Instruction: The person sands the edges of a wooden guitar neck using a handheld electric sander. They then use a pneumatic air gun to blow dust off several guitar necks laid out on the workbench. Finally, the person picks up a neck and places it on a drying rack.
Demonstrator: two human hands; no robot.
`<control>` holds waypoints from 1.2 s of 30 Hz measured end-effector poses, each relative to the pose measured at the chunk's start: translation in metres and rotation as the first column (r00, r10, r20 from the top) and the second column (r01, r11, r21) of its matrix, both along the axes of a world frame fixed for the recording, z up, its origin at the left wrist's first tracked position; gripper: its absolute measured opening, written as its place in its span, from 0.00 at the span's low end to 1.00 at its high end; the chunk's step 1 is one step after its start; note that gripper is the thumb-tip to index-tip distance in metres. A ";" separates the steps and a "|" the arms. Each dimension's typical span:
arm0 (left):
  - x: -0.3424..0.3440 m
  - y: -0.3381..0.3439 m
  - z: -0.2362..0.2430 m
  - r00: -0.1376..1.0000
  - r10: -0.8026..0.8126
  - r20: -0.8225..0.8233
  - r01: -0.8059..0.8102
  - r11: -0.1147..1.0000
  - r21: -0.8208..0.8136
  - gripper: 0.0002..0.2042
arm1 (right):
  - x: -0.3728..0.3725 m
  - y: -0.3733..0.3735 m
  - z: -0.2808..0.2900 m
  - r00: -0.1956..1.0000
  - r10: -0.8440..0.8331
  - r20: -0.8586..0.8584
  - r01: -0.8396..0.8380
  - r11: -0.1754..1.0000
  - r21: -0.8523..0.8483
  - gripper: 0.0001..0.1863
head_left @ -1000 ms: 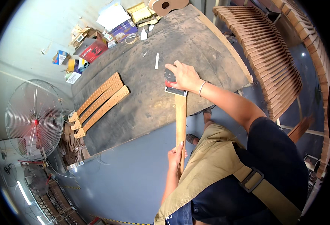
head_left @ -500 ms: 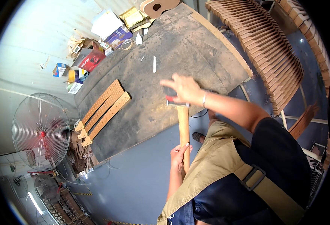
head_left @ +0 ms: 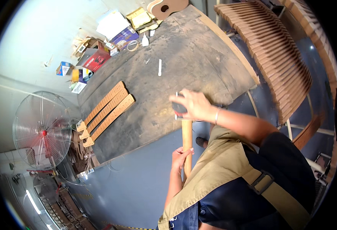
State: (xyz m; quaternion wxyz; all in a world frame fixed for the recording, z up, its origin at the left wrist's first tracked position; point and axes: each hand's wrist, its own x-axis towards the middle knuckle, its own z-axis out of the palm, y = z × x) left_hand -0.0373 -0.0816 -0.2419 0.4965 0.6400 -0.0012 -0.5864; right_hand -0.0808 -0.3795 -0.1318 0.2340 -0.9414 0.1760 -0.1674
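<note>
Smooth pale-brown wooden neck (head_left: 187,134): one, long and narrow, running from beneath the sander at the table's near edge back to the tan cloth apron (head_left: 199,172)
Left hand (head_left: 181,156): closed round the neck's lower stretch, thumb across its face
Black-and-red power sander (head_left: 179,109): one, its base over the neck's far end
Right hand (head_left: 196,106): grasping the sander from above, fingers partly spread, slightly blurred
Dark, stained work table (head_left: 149,101): bears three fretted wooden guitar necks (head_left: 106,111) side by side, one slim white strip (head_left: 160,67) and one small white bottle (head_left: 145,40)
Round wire-caged fan (head_left: 42,149): one, left of the table
</note>
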 end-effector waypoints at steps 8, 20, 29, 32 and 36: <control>-0.020 -0.045 0.022 0.647 -0.367 0.669 0.073 0.902 0.424 0.22 | 0.025 -0.112 -0.011 0.985 -0.171 0.032 0.171 0.985 0.019 0.35; 0.025 -0.043 0.123 0.904 -0.005 0.428 -0.024 0.998 0.064 0.16 | -0.017 -0.143 0.005 0.995 -0.099 -0.020 0.100 0.992 0.081 0.32; 0.111 -0.024 0.159 0.995 0.019 0.097 -0.014 0.999 -0.053 0.15 | 0.019 -0.110 0.012 0.979 -0.190 -0.077 0.194 0.980 0.035 0.33; 0.155 -0.005 0.159 0.966 -0.110 0.232 0.115 0.993 -0.005 0.20 | 0.034 -0.099 0.006 0.940 -0.302 -0.158 0.305 0.952 -0.005 0.34; 0.227 0.018 0.168 0.727 -0.420 0.543 0.342 0.907 0.244 0.22 | 0.053 -0.085 0.003 0.886 -0.436 -0.159 0.420 0.899 -0.125 0.38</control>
